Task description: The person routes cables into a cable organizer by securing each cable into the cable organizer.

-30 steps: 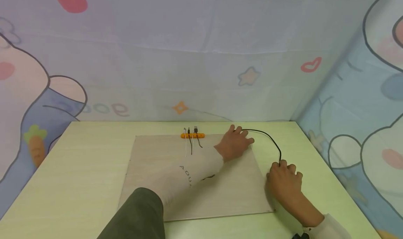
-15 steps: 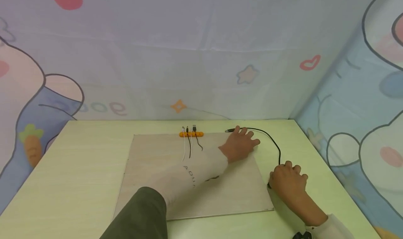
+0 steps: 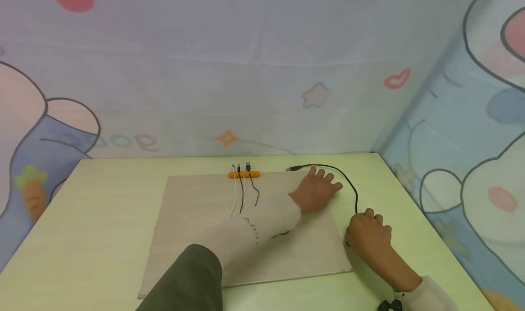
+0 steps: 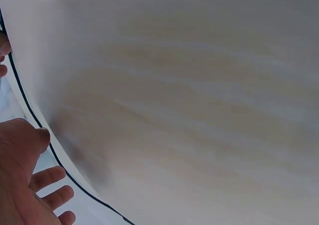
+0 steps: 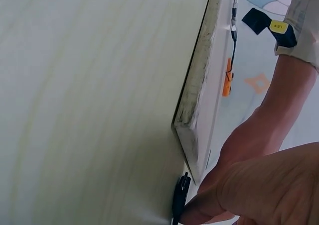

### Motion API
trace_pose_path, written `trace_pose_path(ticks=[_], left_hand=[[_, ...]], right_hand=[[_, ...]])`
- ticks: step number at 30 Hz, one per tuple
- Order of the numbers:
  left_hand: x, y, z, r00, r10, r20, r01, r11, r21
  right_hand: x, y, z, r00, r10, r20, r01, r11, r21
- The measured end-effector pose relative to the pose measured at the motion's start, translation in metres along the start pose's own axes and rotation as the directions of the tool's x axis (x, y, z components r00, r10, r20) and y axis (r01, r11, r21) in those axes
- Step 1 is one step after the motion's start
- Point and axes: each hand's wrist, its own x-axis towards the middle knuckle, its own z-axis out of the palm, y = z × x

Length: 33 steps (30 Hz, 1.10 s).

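A black cable [image 3: 346, 176] arcs over the table beyond the board's right edge, its far connector [image 3: 293, 168] bare at the back. Close to this arc, my left hand [image 3: 316, 192] reaches over the board's far right corner with fingers spread. In the left wrist view, the left thumb and fingers lie along the cable [image 4: 84, 189] without curling round it. My right hand [image 3: 369, 236] grips the cable's near end on the table. The right wrist view shows its thumb against a black plug [image 5: 180, 195]; the other fingertips are hidden.
A flat light board [image 3: 193, 247] lies on the pale table [image 3: 98, 238]. At its far edge, an orange cable holder [image 3: 256, 174] holds several black and white cables. A dark piece [image 3: 280, 234] shows beside the left sleeve. A printed curtain [image 3: 197, 74] hangs behind.
My left hand has slid right, off the far connector, which has come into sight. The right hand stays on the near end. The head view has shifted slightly.
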Motion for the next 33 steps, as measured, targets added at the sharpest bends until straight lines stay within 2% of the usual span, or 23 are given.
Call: trace_pose_path(ticks=[8, 13, 21, 29, 33], left_hand=[[0.010, 0.004, 0.000, 1.000, -0.028, 0.004, 0.028, 0.999, -0.034], [0.015, 0.000, 0.001, 1.000, -0.008, -0.020, 0.008, 1.000, 0.011], [0.020, -0.008, -0.002, 0.999, 0.023, -0.022, -0.022, 0.999, 0.038], [0.023, -0.013, -0.003, 0.999, 0.017, 0.037, -0.020, 0.996, 0.086], [0.027, -0.015, -0.003, 0.998, -0.001, 0.064, -0.004, 0.997, 0.072]], right_hand=[[0.000, -0.004, -0.002, 1.000, -0.015, -0.022, 0.015, 1.000, -0.008], [-0.004, -0.005, -0.003, 0.999, -0.035, -0.034, 0.035, 0.999, -0.014], [-0.009, -0.003, -0.003, 0.995, -0.077, -0.061, 0.076, 0.997, -0.032], [-0.017, -0.008, 0.000, 0.979, -0.141, -0.144, 0.132, 0.989, -0.073], [-0.020, -0.009, 0.001, 0.973, -0.157, -0.168, 0.143, 0.985, -0.093]])
